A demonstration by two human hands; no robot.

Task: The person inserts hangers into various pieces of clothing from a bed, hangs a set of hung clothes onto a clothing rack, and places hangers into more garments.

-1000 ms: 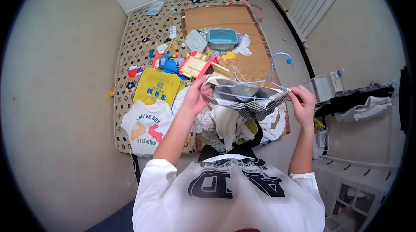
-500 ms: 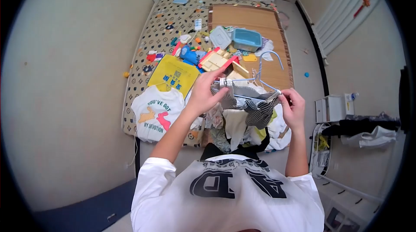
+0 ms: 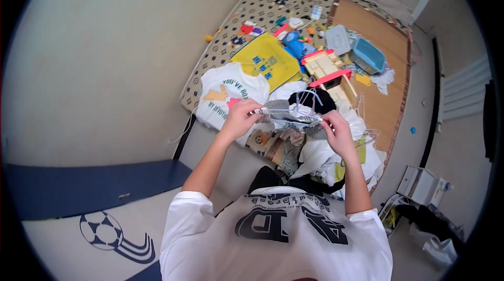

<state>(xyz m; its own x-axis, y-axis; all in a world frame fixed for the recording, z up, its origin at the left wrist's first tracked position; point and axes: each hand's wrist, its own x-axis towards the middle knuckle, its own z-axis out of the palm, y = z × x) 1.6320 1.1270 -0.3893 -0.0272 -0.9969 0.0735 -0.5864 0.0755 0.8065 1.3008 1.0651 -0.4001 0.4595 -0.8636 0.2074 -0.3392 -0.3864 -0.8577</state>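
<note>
Between my hands is a light blue wire hanger [image 3: 313, 93] with a grey striped garment [image 3: 277, 106] on it. My left hand [image 3: 242, 118] pinches one end of the garment and hanger, fingers closed. At the other end, my right hand [image 3: 338, 133] grips the hanger corner and cloth between thumb and fingers. The hanger's hook points away from me, over the bed. Just past my left hand lies a white sleeveless top [image 3: 220, 89] with rabbit pictures and lettering. Below and right of the hanger is a heap of white clothes [image 3: 321, 157].
On the bed are a yellow bag [image 3: 262, 58], a cream and red toy [image 3: 321, 65], a blue toy [image 3: 294, 44], and a blue plastic tub [image 3: 368, 55] beside its lid [image 3: 338, 39]. A white drawer unit [image 3: 420, 184] stands on the floor at right. Dark blue furniture [image 3: 94, 184] lies along the left wall.
My view has swung left, so the bed appears tilted and further right. The hanger's hook has tipped down and away from me. Both hands keep their hold on the garment and hanger.
</note>
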